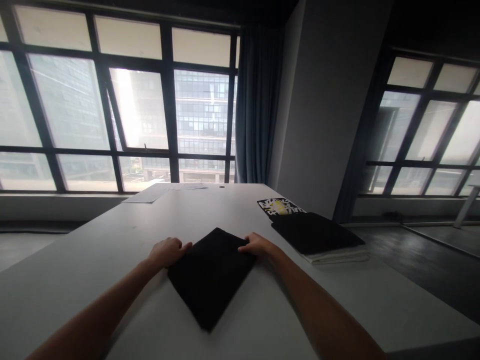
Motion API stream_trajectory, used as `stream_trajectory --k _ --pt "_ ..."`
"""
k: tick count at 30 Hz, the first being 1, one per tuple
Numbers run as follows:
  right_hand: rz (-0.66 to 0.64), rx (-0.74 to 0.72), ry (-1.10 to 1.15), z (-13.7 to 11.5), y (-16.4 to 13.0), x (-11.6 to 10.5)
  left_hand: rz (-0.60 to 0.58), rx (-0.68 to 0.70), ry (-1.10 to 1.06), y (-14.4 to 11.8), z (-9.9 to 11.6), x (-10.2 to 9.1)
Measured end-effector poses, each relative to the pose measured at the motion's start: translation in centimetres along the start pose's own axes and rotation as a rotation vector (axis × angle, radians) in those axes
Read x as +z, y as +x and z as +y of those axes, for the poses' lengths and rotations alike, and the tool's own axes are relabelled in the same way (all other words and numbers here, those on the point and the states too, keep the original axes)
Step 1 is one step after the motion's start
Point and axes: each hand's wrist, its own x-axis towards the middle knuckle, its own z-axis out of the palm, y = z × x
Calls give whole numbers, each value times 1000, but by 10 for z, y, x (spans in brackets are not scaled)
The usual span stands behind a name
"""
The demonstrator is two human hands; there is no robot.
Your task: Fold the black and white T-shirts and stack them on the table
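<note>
Left fingers (pixel 185 246), right fingers (pixel 243 248) pinching black cloth (pixel 213 280) by upper edges, six o'clock on counter (pixel 105 245); dark stack (pixel 317 232) crowding counter's edge, two o'clock; wide room toward nine

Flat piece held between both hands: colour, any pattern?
The flat piece is plain black, no visible pattern; best seen in the head view.

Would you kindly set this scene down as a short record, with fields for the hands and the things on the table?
Left hand: gripping left side of black square
Right hand: gripping its right side
Black square's pose: one corner toward the person
Right side: stack, black above white
Stack's far end: patterned piece, black, white, yellow
Surface: white table
</note>
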Motion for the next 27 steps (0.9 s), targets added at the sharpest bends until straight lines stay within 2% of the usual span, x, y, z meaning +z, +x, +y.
stream_trajectory --k 2,4,7,9,12,14,16,18,19,21,24,27 --pt "0 -5 105 2 0 -2 -14 2 -49 -4 2 -2" --pt "-1 17 168 4 -1 -3 20 70 -98 -6 5 1" --pt "-69 42 197 7 -2 -4 21 180 -147 -9 15 7" --pt "-67 -18 166 9 0 -3 36 202 -133 -12 23 8" --pt "108 -161 65 10 6 0 168 242 -110 -19 34 9" --pt "248 -188 30 9 11 3 204 358 -116 -23 40 13" --pt "365 -106 68 7 15 4 115 475 -137 -25 44 20" --pt "402 65 255 7 16 3 0 492 -153 -23 46 28" --pt "383 149 370 7 14 3 -35 464 -155 -20 46 31" --pt "257 244 587 7 10 2 -47 376 -150 -16 45 35" --pt "30 249 763 1 3 4 -4 213 -115 -13 46 36" --pt "-108 227 787 -10 1 12 12 71 -114 -18 50 33"
